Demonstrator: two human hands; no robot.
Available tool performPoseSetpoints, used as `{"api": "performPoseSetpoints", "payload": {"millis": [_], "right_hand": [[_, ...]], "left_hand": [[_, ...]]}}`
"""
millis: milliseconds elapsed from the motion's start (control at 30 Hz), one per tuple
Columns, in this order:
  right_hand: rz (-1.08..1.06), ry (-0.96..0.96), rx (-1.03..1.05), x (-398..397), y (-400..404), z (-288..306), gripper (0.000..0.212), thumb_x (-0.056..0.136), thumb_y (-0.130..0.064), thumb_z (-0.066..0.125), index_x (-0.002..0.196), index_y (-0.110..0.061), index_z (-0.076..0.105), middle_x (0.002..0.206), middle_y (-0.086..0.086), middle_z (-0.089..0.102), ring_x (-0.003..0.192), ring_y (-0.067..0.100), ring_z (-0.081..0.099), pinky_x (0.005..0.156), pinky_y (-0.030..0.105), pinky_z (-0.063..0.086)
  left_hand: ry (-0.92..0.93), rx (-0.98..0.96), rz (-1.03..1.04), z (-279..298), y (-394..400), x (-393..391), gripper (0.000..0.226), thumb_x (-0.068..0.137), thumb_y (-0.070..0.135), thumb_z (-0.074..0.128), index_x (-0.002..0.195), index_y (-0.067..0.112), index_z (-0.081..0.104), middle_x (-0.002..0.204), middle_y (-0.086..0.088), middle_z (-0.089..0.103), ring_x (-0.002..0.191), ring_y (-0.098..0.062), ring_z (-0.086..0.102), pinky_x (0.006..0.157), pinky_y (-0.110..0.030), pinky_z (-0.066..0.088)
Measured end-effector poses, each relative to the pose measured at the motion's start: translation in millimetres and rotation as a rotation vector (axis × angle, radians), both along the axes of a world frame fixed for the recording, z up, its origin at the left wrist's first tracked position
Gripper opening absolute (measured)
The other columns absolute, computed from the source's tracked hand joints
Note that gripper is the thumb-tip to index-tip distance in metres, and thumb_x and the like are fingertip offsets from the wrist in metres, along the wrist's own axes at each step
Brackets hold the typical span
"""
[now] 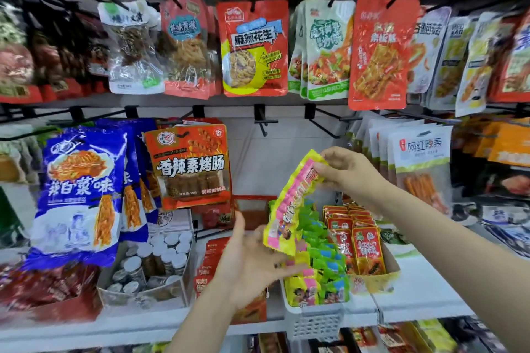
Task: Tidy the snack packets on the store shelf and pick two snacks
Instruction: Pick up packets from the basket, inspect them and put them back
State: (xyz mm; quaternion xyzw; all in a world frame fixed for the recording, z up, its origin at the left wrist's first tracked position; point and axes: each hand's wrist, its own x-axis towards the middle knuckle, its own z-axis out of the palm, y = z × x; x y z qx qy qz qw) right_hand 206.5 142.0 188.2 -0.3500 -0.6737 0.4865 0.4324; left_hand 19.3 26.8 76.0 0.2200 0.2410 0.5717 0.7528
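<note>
A yellow and pink snack packet (289, 203) hangs tilted in the air above the shelf. My right hand (348, 172) pinches its top corner. Below it, my left hand (252, 261) lies palm up with straight fingers that touch the packet's lower edge. Under both hands stands a white plastic basket (315, 321) full of small green, yellow and pink packets (321, 269). Right of the basket, a cardboard box (384, 278) holds red packets (364, 241) standing upright.
Rows of hanging packets fill the hooks above: a red peanut packet (253, 49), an orange sausage packet (190, 165), blue bags (79, 195) on the left, white packets (421, 163) on the right. Two bare hooks (265, 123) jut out over my hands. A box of small jars (152, 264) stands left.
</note>
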Motion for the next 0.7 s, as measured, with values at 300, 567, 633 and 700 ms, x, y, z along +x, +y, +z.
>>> {"api": "performPoseSetpoints", "payload": {"millis": [300,567,633,700], "right_hand": [[0.17,0.179,-0.293,-8,-4,-2,0.021,0.1,-0.02,0.052,0.111,-0.012,0.069,0.097,0.008,0.068,0.077,0.015,0.069,0.067,0.026,0.055],[0.056,-0.018,-0.024,3,-1,-12,0.032,0.089,-0.002,0.066,0.12,-0.008,0.067,0.1,0.01,0.076,0.095,0.022,0.073,0.082,0.029,0.059],[0.047,-0.011,-0.029,5,0,-9,0.031,0.089,-0.001,0.066,0.119,-0.009,0.067,0.099,0.01,0.076,0.094,0.021,0.073,0.08,0.028,0.059],[0.051,-0.018,-0.033,7,0,-7,0.03,0.089,-0.001,0.066,0.118,-0.009,0.068,0.098,0.009,0.076,0.091,0.018,0.073,0.075,0.024,0.059]], "left_hand": [[0.528,0.127,0.25,7,-1,17,0.031,0.077,0.009,0.078,0.097,0.007,0.054,0.084,-0.011,0.067,0.068,-0.018,0.061,0.067,-0.036,0.052],[0.783,0.31,0.464,-11,-4,11,0.061,0.061,0.001,0.091,0.109,0.019,0.057,0.103,-0.001,0.072,0.096,-0.019,0.071,0.072,-0.028,0.057],[0.712,0.29,0.389,-11,-6,11,0.076,0.059,-0.002,0.089,0.119,0.023,0.05,0.112,-0.004,0.071,0.103,-0.023,0.07,0.075,-0.032,0.058],[0.635,0.26,0.359,-10,-6,10,0.086,0.058,0.0,0.089,0.127,0.024,0.045,0.117,-0.006,0.071,0.107,-0.026,0.069,0.077,-0.033,0.058]]}}
